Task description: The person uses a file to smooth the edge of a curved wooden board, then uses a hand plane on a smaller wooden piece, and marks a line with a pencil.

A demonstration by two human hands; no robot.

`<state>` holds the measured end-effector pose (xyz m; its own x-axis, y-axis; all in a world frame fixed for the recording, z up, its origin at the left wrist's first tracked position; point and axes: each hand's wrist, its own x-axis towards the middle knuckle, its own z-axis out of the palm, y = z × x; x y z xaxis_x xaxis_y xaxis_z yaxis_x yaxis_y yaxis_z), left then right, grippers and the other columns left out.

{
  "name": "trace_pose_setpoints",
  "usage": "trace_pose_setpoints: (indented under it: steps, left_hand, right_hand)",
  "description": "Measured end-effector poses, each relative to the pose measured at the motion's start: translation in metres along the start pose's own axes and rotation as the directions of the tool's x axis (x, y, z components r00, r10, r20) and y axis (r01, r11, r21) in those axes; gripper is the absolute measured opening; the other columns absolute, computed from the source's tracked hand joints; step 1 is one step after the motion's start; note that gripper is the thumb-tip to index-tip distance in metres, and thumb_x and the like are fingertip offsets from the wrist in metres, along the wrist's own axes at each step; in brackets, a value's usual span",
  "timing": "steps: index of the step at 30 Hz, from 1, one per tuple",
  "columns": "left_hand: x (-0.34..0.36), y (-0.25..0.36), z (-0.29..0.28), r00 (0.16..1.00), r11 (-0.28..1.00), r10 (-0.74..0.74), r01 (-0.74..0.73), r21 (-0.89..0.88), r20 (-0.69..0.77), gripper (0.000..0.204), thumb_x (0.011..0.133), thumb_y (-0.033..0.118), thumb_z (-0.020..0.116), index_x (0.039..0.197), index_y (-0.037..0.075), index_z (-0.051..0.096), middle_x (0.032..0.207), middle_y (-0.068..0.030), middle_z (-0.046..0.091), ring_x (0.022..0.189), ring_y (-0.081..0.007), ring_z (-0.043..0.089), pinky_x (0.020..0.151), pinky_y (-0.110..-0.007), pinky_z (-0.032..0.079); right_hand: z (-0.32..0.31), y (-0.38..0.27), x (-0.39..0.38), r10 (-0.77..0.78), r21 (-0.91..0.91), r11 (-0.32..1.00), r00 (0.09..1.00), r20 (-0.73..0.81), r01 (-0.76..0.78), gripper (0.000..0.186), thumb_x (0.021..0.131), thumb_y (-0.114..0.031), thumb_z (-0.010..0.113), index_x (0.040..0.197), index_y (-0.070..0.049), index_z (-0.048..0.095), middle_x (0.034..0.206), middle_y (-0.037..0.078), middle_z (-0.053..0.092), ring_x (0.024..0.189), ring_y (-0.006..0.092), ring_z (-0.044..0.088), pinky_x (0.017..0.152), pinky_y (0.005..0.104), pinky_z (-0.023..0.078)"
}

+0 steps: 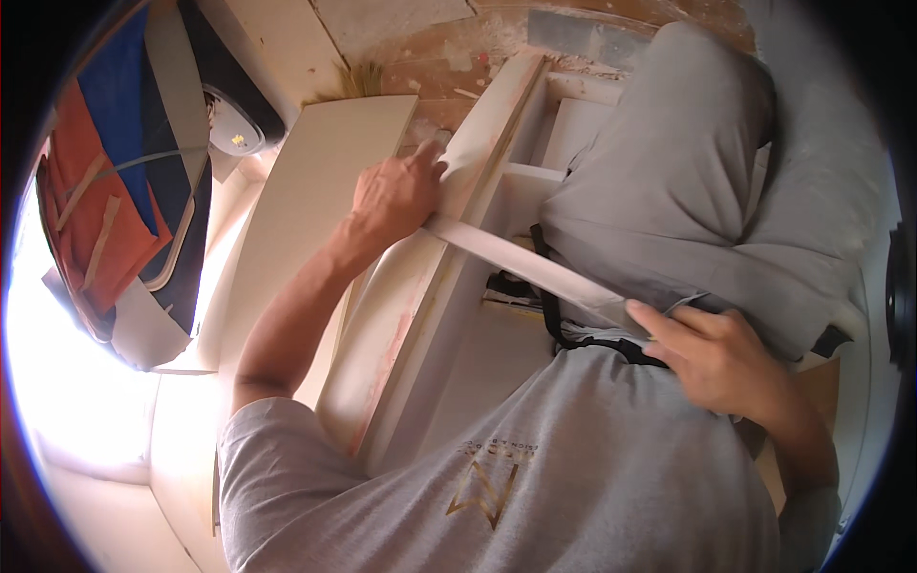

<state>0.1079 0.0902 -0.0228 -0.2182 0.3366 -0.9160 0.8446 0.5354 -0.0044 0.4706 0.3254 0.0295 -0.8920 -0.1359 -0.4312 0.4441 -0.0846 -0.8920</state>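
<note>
A long, narrow pale strip [535, 265] stretches slantwise between my hands, across a white open-framed cabinet-like piece [401, 420]. My left hand [396, 191] is over the long near-white edge board, its fingers curled and the strip's far left end at its thumb side. How the fingertips meet the strip is hidden. Close to my lap, my right hand [721, 358] grips the strip's other end, thumb and forefinger pressed along it. What the strip is made of cannot be made out. Reddish-pink smears run along the board's edge [396, 349].
A curved cream panel [296, 210] lies to the left. Beyond it are a bag [115, 181] with orange and blue parts, and a brush-like tuft of bristles [358, 81]. My bent grey-trousered leg [669, 143] covers part of the frame. The floor [468, 62] at the back is dusty and stained.
</note>
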Motion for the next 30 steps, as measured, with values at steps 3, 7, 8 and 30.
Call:
trace_pose_setpoints:
  steps: [3, 7, 8, 30]
  left_hand:
    - [0.01, -0.011, 0.015, 0.995, 0.998, -0.064, 0.064, -0.004, -0.073, 0.032, 0.108, 0.036, 0.06, 0.135, 0.021, 0.069, 0.094, -0.0246, 0.077, 0.094, -0.0463, 0.076, 0.085, -0.057, 0.06]
    - [0.048, -0.081, 0.026, 0.976, 0.977, -0.207, 0.202, -0.066, -0.073, 0.032, 0.108, 0.038, 0.058, 0.133, 0.024, 0.071, 0.1, -0.025, 0.077, 0.098, -0.0466, 0.076, 0.091, -0.057, 0.059]
    - [0.061, -0.105, 0.032, 0.971, 0.975, -0.221, 0.221, -0.007, -0.096, 0.028, 0.109, 0.037, 0.056, 0.128, 0.023, 0.072, 0.103, -0.024, 0.078, 0.101, -0.0465, 0.075, 0.09, -0.058, 0.058]
    - [0.066, -0.112, 0.043, 0.959, 0.97, -0.241, 0.244, 0.004, -0.149, 0.03, 0.11, 0.04, 0.054, 0.124, 0.024, 0.075, 0.109, -0.0216, 0.079, 0.106, -0.0457, 0.075, 0.09, -0.057, 0.059]
  right_hand:
    - [0.006, 0.001, 0.017, 0.004, -0.011, 1.0, 1.0, 0.021, -0.004, 0.051, 0.095, -0.005, 0.078, 0.144, 0.002, 0.066, 0.077, 0.018, 0.062, 0.06, 0.0345, 0.061, 0.056, 0.0457, 0.05]
    - [0.051, 0.02, 0.087, -0.073, 0.013, 0.997, 0.995, -0.064, 0.074, 0.045, 0.098, -0.004, 0.073, 0.141, 0.004, 0.067, 0.08, 0.025, 0.068, 0.065, 0.0409, 0.067, 0.06, 0.0497, 0.052]
    - [0.061, 0.021, 0.111, -0.045, -0.003, 0.999, 0.998, -0.037, 0.045, 0.04, 0.099, -0.006, 0.068, 0.138, 0.004, 0.068, 0.08, 0.027, 0.069, 0.069, 0.0416, 0.07, 0.062, 0.0513, 0.054]
    - [0.058, 0.01, 0.108, -0.002, -0.025, 1.0, 1.0, 0.001, 0.002, 0.039, 0.099, -0.008, 0.065, 0.136, 0.005, 0.069, 0.09, 0.023, 0.077, 0.078, 0.0417, 0.075, 0.069, 0.051, 0.059]
